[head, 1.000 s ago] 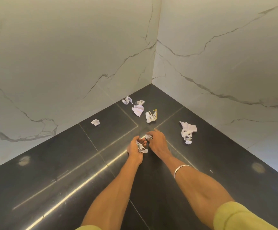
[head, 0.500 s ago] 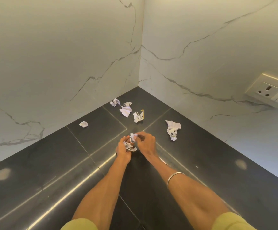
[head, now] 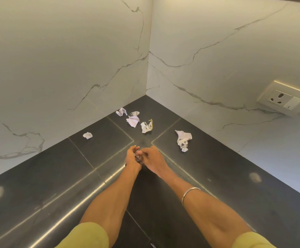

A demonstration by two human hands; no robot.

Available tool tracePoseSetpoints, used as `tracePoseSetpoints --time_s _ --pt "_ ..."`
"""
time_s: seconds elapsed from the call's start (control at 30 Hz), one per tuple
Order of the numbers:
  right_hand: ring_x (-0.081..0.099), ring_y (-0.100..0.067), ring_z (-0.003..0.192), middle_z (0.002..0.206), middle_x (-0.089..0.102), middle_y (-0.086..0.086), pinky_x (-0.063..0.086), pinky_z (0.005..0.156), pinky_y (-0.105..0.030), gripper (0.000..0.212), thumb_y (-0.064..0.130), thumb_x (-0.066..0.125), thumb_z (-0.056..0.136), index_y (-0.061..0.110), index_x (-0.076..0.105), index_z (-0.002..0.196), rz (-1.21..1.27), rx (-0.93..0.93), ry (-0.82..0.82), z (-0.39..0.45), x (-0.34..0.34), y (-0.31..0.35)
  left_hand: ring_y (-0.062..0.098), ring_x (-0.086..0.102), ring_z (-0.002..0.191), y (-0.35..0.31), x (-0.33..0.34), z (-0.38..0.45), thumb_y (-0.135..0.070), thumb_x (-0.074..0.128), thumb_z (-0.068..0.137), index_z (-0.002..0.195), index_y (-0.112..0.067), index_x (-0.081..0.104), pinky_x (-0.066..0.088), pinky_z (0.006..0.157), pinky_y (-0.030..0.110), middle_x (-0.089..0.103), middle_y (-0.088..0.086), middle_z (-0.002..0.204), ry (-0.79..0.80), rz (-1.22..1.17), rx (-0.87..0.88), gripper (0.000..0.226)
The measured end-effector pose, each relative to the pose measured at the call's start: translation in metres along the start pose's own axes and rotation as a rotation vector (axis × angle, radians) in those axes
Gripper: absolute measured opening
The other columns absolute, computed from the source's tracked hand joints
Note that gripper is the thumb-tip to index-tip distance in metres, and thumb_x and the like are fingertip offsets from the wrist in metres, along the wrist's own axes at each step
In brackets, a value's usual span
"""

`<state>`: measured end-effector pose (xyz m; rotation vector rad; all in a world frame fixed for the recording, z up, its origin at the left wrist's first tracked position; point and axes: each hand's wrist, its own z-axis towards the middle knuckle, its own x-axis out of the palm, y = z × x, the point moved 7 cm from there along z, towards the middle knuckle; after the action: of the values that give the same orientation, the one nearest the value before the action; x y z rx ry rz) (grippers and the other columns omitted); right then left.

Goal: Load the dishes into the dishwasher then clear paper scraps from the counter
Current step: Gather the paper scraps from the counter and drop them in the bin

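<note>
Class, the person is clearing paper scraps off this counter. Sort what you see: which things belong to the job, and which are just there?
Job: left hand, right hand, crumpled paper scraps, small paper ball, counter.
Just there: wall socket, bangle, marble wall.

Paper scraps point(head: 183, 139) on dark counter point(head: 217, 169)
</note>
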<state>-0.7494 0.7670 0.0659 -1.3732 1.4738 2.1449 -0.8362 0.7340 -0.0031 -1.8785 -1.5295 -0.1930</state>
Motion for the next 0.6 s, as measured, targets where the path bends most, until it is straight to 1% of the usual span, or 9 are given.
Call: tracePoseSetpoints --time_s 0.1,0.2,0.23,0.27,0.33,0.4,0.5,0.53,0.6 --pt "0.046 -0.005 0.079 0.077 0.068 0.012 0.047 0.070 -0.031 0.035 0.045 0.038 0.096 0.029 0.069 0.090 -0.012 0.038 -0.067 -0.004 -0.016 -0.014 0.008 0.041 0.025 0.010 0.016 0.003 -0.020 0.056 0.092 0.066 -0.014 0.051 0.037 0.035 0.011 0.041 -0.004 0.033 0.051 0.000 -0.052 0.027" --pt "0.049 -0.006 0.080 0.083 0.070 0.014 0.046 0.070 -0.027 0.035 0.046 0.038 0.099 0.032 0.070 0.095 -0.029 0.015 -0.129 -0.012 -0.033 -0.019 0.010 0.043 0.029 0.027 0.033 0.008 -0.023 0.058 0.090 0.065 -0.015 0.051 0.042 0.039 0.014 0.042 -0.004 0.035 0.091 0.050 -0.094 0.026" --pt "0.049 -0.006 0.080 0.085 0.069 0.014 0.045 0.070 -0.026 0.034 0.044 0.038 0.101 0.032 0.069 0.096 -0.025 0.010 -0.175 -0.016 -0.040 -0.020 0.011 0.043 0.031 0.033 0.038 0.010 -0.023 0.059 0.088 0.065 -0.015 0.050 0.042 0.039 0.016 0.042 -0.004 0.037 0.097 0.048 -0.111 0.026" --pt "0.050 -0.005 0.080 0.087 0.068 0.014 0.044 0.071 -0.024 0.032 0.041 0.038 0.102 0.031 0.067 0.098 -0.013 0.023 -0.236 -0.019 -0.050 -0.023 0.011 0.041 0.032 0.038 0.044 0.012 -0.023 0.059 0.087 0.065 -0.014 0.049 0.040 0.038 0.015 0.041 -0.003 0.039 0.103 0.051 -0.121 0.025" --pt "0.051 -0.006 0.085 0.089 0.064 0.011 0.043 0.072 -0.023 0.025 0.033 0.038 0.103 0.029 0.063 0.104 0.013 0.102 -0.365 -0.024 -0.067 -0.038 0.009 0.032 0.031 0.046 0.053 0.017 -0.022 0.060 0.084 0.067 -0.013 0.050 0.027 0.033 0.015 0.036 -0.004 0.041 0.106 0.091 -0.114 0.022" --pt "0.050 -0.009 0.092 0.097 0.061 0.006 0.043 0.074 -0.023 0.021 0.021 0.042 0.100 0.027 0.059 0.110 0.011 0.201 -0.443 -0.025 -0.081 -0.060 0.008 0.028 0.030 0.052 0.062 0.018 -0.022 0.061 0.083 0.069 -0.010 0.052 0.022 0.031 0.016 0.034 -0.004 0.041 0.104 0.154 -0.087 0.020" --pt "0.044 -0.018 0.103 0.115 0.055 -0.003 0.045 0.082 -0.029 0.040 0.001 0.047 0.087 0.021 0.056 0.119 -0.108 0.318 -0.453 -0.023 -0.099 -0.094 0.009 0.027 0.030 0.058 0.074 0.020 -0.025 0.058 0.084 0.070 -0.007 0.053 0.019 0.031 0.015 0.034 -0.003 0.042 0.131 0.165 -0.092 0.023" --pt "0.044 -0.023 0.105 0.120 0.053 -0.006 0.046 0.084 -0.032 0.045 -0.002 0.048 0.083 0.019 0.055 0.123 -0.174 0.360 -0.436 -0.022 -0.104 -0.105 0.009 0.027 0.030 0.059 0.077 0.020 -0.027 0.056 0.085 0.069 -0.006 0.054 0.018 0.031 0.015 0.033 -0.003 0.042 0.147 0.156 -0.104 0.025" --pt "0.046 -0.027 0.109 0.129 0.048 -0.009 0.048 0.089 -0.035 0.051 0.000 0.052 0.085 0.019 0.050 0.133 -0.228 0.439 -0.374 -0.018 -0.107 -0.126 0.009 0.028 0.032 0.059 0.081 0.019 -0.029 0.056 0.084 0.069 -0.006 0.057 0.018 0.032 0.016 0.033 -0.003 0.044 0.172 0.137 -0.118 0.028"
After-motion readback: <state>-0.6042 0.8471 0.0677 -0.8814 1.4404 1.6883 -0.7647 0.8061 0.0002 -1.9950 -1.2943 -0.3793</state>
